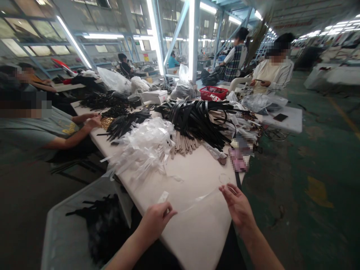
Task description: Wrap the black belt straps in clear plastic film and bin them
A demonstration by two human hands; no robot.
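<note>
A thin, clear plastic strip (pixel 200 198) stretches in a shallow sag between my two hands over the near part of the table. My left hand (pixel 159 219) is closed, pinching its left end. A small whitish piece (pixel 163 197) shows just behind those fingers; whether they hold it too I cannot tell. Fingertips of my right hand (pixel 237 204) are pinched on the other end, near the table's right edge. Beyond them is a faint clear loop (pixel 224 178). Ahead lies a loose heap of white translucent strips (pixel 143 144).
Black straps (pixel 197 118) and beige strips (pixel 184 144) cover the table's (pixel 197 240) far half. A red basket (pixel 213 92) stands behind them. At lower left is a bin (pixel 53 225) with black pieces (pixel 105 228). A co-worker (pixel 67 127) sits at the left side.
</note>
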